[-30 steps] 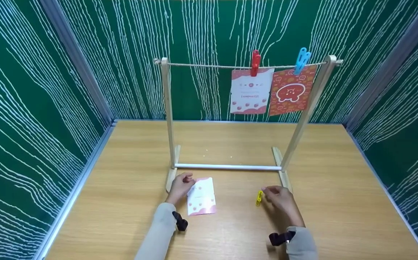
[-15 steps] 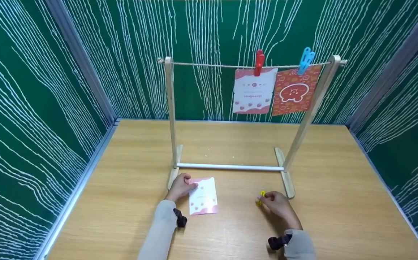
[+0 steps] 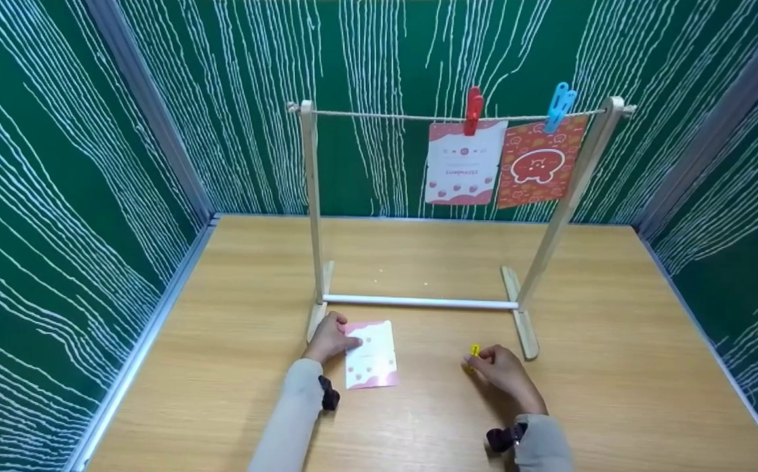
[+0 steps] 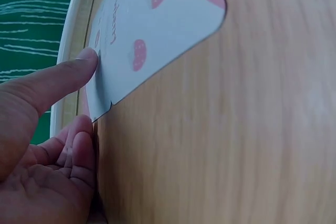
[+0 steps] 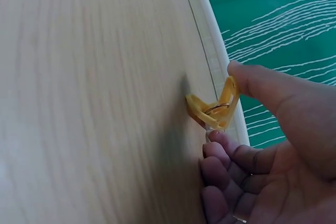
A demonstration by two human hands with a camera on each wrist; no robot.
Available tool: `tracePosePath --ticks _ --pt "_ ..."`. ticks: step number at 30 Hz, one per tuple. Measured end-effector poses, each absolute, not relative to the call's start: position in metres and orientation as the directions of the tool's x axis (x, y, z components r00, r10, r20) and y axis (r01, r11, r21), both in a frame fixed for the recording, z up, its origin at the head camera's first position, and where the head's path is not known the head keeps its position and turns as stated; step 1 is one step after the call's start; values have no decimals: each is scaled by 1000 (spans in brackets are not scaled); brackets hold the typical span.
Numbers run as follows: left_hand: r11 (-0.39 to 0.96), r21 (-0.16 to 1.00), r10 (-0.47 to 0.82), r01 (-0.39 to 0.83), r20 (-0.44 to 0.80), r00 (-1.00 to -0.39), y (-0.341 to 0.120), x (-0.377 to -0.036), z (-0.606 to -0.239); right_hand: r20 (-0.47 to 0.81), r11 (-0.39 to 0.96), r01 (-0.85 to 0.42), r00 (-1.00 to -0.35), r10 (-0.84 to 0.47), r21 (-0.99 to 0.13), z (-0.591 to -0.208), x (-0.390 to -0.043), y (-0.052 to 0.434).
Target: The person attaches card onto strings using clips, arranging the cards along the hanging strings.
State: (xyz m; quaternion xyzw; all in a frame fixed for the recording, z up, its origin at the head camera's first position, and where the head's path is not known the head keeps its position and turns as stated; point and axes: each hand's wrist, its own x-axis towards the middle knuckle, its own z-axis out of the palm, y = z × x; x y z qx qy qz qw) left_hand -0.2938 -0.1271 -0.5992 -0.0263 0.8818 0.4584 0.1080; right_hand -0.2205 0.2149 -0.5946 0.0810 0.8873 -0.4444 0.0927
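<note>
A white card [image 3: 373, 362] with pink borders and strawberry prints lies on the table before the rack. My left hand [image 3: 330, 339] pinches its left edge; in the left wrist view the thumb lies on the card's printed face [image 4: 173, 24] and the curled fingertips meet its edge. To the right, my right hand [image 3: 508, 375] holds a small yellow clothespin [image 3: 474, 350] just over the table. In the right wrist view the thumb presses one arm of the clothespin [image 5: 227, 100], with the fingertips at its lower end.
A wooden rack [image 3: 313, 196] with a rope [image 3: 379, 117] strung across its top stands behind the hands. A red clothespin [image 3: 473, 111] holds a strawberry card [image 3: 464, 164] there, and a blue clothespin [image 3: 559, 108] a red bear card [image 3: 539, 190]. Green walls [image 3: 732, 131] enclose the table.
My right fingers have closed on the yellow clothespin. My left thumb has come down on the card's left edge. The whole scene has shifted slightly right in the head view.
</note>
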Motion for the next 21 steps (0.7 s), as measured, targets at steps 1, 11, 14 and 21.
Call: tracePosePath --ticks 1,11,14,21 --pt "581 799 48 -151 -219 -975 -127 -294 -599 -236 597 224 -970 60 -770 -594 -221 214" --pt "588 793 42 -162 -230 -972 -127 -295 -598 -240 645 211 -970 43 -735 -600 -227 212" --pt "582 799 53 -151 -222 -974 -127 -293 -597 -264 646 225 -964 38 -730 -600 -227 212" --pt "581 808 84 -99 -180 -980 -127 -294 -598 -253 642 198 -967 7 -741 -596 -223 214"
